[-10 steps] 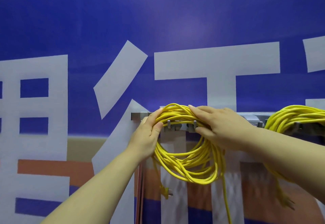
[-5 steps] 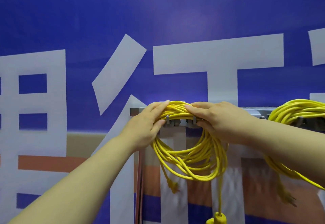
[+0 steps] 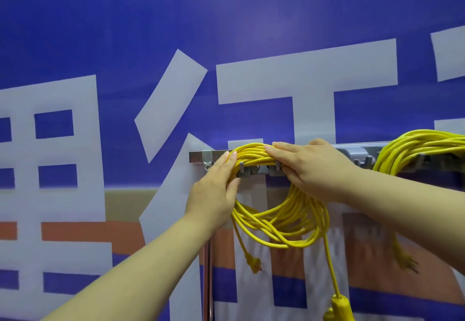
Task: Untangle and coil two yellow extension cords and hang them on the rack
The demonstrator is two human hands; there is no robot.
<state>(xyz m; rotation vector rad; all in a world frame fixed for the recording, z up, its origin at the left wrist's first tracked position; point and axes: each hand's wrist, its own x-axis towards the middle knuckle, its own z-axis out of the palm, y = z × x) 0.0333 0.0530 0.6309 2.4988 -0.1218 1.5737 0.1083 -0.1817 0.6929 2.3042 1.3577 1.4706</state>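
A coiled yellow extension cord (image 3: 284,225) hangs over the hooks (image 3: 242,170) of a grey metal rack (image 3: 198,156) on the wall. My left hand (image 3: 216,192) rests against the coil's left side with straight fingers, thumb in front of the strands. My right hand (image 3: 312,167) lies flat on the top of the coil, fingers pointing left. The cord's plug (image 3: 254,263) dangles below, and its socket end (image 3: 339,307) hangs lower right. A second yellow coil (image 3: 415,149) hangs on the rack at the right, its plug (image 3: 407,262) dangling.
Behind the rack is a blue banner wall (image 3: 226,31) with large white characters and orange bands. A vertical metal post (image 3: 208,278) runs down from the rack's left end.
The left thumb no longer wraps the bundle; that hand now lies straight along the coil's left side. My right hand has flattened on top. The coil has settled onto the hooks.
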